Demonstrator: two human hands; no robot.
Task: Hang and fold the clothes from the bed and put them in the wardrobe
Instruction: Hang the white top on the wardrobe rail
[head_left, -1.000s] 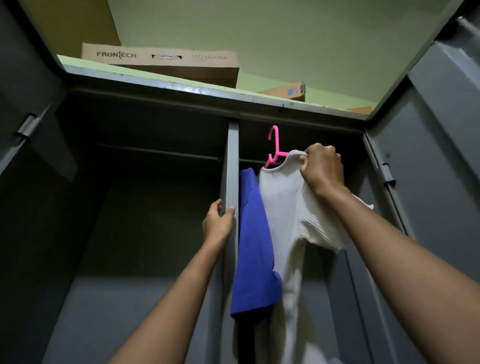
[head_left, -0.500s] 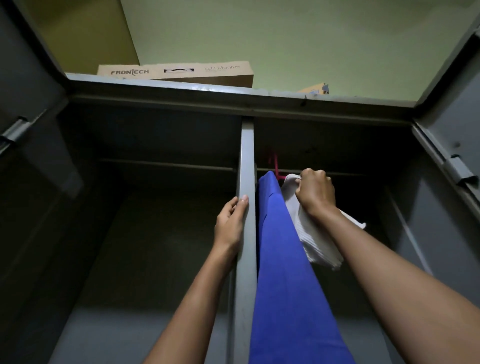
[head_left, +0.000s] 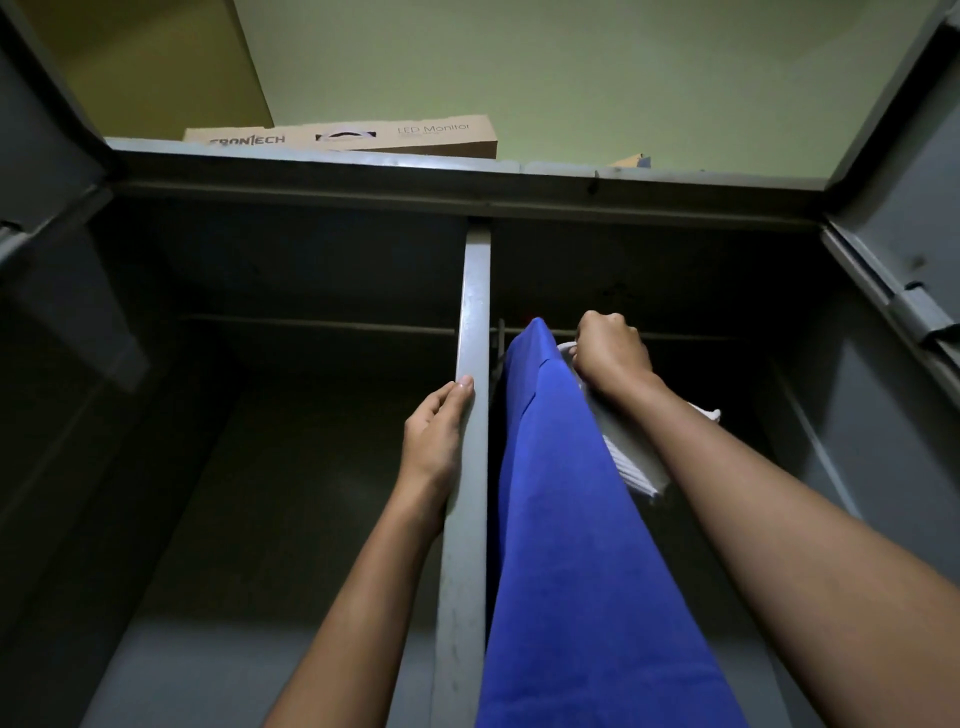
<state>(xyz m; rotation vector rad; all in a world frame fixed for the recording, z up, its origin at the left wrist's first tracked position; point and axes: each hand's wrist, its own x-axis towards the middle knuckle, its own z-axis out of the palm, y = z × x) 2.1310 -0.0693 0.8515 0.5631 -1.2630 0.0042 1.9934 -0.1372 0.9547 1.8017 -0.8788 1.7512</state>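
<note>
- We look up into the open grey metal wardrobe (head_left: 363, 179). Its left door (head_left: 47, 249) and right door (head_left: 909, 234) are swung out to either side.
- A grey centre post (head_left: 472, 291) splits the inside into a left and a right compartment. A thin rail (head_left: 311, 323) runs across near the top of both.
- Our left hand (head_left: 436, 431) rests against the left edge of the centre post. Its fingers are nearly straight and lie up along the metal, with one fingertip on the post's front face. It holds no clothing.
- Our right hand (head_left: 610, 353) is raised into the right compartment, just under the rail. It is closed in a tight fist round the top of the white ribbed garment (head_left: 636, 462).
- That corner is dark, so we cannot tell whether the fist also holds a hanger.
- The white ribbed garment hangs from the fist and shows below the wrist. A small bit of it also pokes out past the far side of the forearm.
- The blue garment (head_left: 566, 545) hangs in the right compartment, just beside the centre post. It touches the white garment on its right, and its top reaches about rail height.
- On the wardrobe roof lies a flat cardboard box (head_left: 363, 136) printed "LED Monitor". A corner of a smaller box (head_left: 631, 160) shows further right.
</note>
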